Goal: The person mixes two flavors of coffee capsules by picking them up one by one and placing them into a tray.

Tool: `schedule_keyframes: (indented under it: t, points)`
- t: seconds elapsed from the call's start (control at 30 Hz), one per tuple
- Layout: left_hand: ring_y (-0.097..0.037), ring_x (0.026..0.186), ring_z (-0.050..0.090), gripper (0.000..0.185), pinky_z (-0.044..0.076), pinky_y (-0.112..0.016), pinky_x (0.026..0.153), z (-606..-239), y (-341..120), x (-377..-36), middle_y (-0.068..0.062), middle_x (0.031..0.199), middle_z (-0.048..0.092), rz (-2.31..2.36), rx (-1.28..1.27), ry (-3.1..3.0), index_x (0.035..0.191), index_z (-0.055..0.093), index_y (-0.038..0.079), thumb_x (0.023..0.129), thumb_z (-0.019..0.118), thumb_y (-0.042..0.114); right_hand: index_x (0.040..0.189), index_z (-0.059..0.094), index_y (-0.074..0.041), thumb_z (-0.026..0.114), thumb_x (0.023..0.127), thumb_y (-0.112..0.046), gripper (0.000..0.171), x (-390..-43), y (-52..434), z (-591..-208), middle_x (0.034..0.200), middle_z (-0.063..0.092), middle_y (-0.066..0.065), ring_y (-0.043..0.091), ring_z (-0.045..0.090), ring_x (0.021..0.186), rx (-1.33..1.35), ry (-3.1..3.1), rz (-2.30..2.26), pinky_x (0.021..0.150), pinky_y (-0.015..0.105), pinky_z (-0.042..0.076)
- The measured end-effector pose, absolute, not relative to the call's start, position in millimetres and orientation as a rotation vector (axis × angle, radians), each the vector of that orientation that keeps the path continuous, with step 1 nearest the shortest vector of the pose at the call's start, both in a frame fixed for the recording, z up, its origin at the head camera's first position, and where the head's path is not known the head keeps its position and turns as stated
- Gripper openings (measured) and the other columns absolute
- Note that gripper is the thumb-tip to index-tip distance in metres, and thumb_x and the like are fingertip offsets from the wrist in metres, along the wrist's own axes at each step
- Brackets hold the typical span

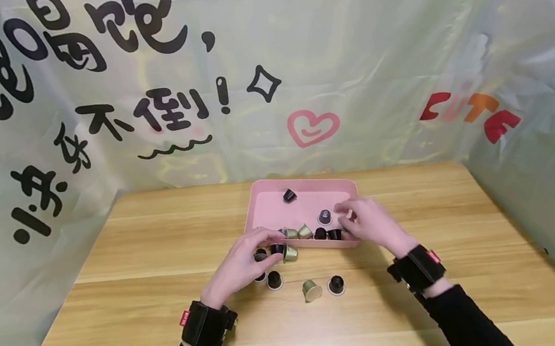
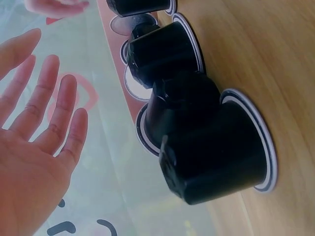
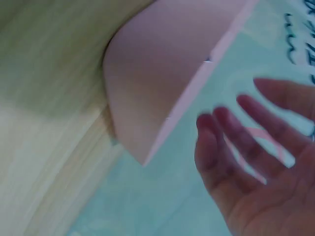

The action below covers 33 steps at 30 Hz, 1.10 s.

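Note:
My left hand (image 1: 242, 262) is at the near edge of a pink tray (image 1: 266, 207), its fingers and thumb apart around a black coffee capsule (image 1: 277, 249) and a pale gold capsule (image 1: 291, 253). In the left wrist view that hand (image 2: 39, 128) shows spread fingers holding nothing, beside several black capsules (image 2: 216, 147). Over the tray's right end reaches my right hand (image 1: 371, 222), fingers loosely bent. No object shows in the right hand (image 3: 261, 152) in the right wrist view. A dark purple capsule (image 1: 324, 217) stands in the tray near its fingertips.
Inside the tray, several capsules line the near wall, and a black one (image 1: 289, 196) lies at the back. On the wooden table (image 1: 161, 256) in front are a gold capsule (image 1: 311, 290) and black capsules (image 1: 336, 285). A printed cloth (image 1: 374, 63) hangs behind.

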State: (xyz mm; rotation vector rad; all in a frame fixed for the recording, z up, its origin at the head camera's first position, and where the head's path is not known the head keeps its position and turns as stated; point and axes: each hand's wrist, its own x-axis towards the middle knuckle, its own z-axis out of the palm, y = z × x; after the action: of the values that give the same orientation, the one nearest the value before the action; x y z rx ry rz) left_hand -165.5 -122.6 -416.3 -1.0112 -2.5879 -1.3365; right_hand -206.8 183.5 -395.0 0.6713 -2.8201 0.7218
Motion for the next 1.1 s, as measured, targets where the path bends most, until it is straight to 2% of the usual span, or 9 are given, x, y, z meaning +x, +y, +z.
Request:
schedule_keyframes:
  t: [0.17, 0.3, 0.43, 0.63, 0.77, 0.9, 1.1]
  points:
    - [-0.021, 0.113, 0.066, 0.031, 0.054, -0.042, 0.1, -415, -119, -162, -0.008, 0.118, 0.072, -1.199, -1.044, -2.612, 0.122, 0.067, 0.008, 0.091, 0.073, 0.01, 0.104, 0.073, 0.001, 0.07, 0.089, -0.005, 0.017, -175, 182, -396, 0.094, 0.074, 0.01, 0.011, 0.065, 0.076, 0.886, -2.835, 0.801, 0.067, 0.025, 0.057]
    - [-0.022, 0.112, 0.065, 0.032, 0.053, -0.045, 0.099, -415, -118, -161, -0.008, 0.117, 0.072, -1.142, -1.063, -2.657, 0.122, 0.068, 0.009, 0.091, 0.074, 0.012, 0.102, 0.073, -0.002, 0.071, 0.09, -0.007, 0.013, -160, 181, -398, 0.092, 0.073, 0.005, 0.005, 0.061, 0.075, 1.085, -2.901, 0.853, 0.067, 0.021, 0.055]
    - [-0.027, 0.114, 0.065, 0.034, 0.053, -0.049, 0.099, -414, -122, -161, -0.009, 0.12, 0.072, -1.17, -1.04, -2.725, 0.124, 0.067, 0.008, 0.092, 0.073, 0.016, 0.105, 0.072, -0.004, 0.074, 0.089, -0.013, 0.019, -155, 180, -402, 0.097, 0.074, 0.006, 0.004, 0.061, 0.075, 1.191, -2.976, 0.879, 0.068, 0.021, 0.055]
    - [-0.028, 0.114, 0.067, 0.037, 0.053, -0.052, 0.1, -412, -139, -165, -0.01, 0.121, 0.072, -1.175, -0.926, -2.774, 0.127, 0.065, 0.009, 0.092, 0.073, 0.016, 0.107, 0.072, -0.005, 0.079, 0.085, -0.021, 0.028, -153, 178, -408, 0.102, 0.074, 0.008, 0.002, 0.061, 0.075, 1.193, -3.058, 0.92, 0.07, 0.02, 0.054]
    - [-0.031, 0.113, 0.066, 0.039, 0.051, -0.054, 0.102, -409, -149, -168, -0.012, 0.121, 0.072, -1.159, -0.858, -2.779, 0.127, 0.064, 0.006, 0.091, 0.074, 0.016, 0.107, 0.072, -0.007, 0.081, 0.082, -0.018, 0.029, -152, 176, -409, 0.101, 0.073, 0.005, 0.007, 0.061, 0.076, 1.167, -3.085, 0.919, 0.071, 0.024, 0.054]
    - [-0.033, 0.115, 0.063, 0.041, 0.049, -0.056, 0.103, -406, -155, -168, -0.013, 0.123, 0.07, -1.155, -0.824, -2.798, 0.129, 0.064, 0.006, 0.09, 0.075, 0.016, 0.108, 0.072, -0.007, 0.081, 0.08, -0.015, 0.03, -151, 173, -411, 0.098, 0.072, 0.002, 0.012, 0.062, 0.077, 1.178, -3.101, 0.926, 0.069, 0.021, 0.052]
    - [-0.034, 0.118, 0.061, 0.04, 0.049, -0.057, 0.102, -407, -158, -168, -0.012, 0.124, 0.07, -1.153, -0.811, -2.813, 0.13, 0.063, 0.007, 0.092, 0.073, 0.017, 0.106, 0.073, -0.009, 0.083, 0.079, -0.013, 0.03, -150, 171, -416, 0.096, 0.071, 0.0, 0.01, 0.058, 0.074, 1.189, -3.108, 0.925, 0.067, 0.017, 0.048]
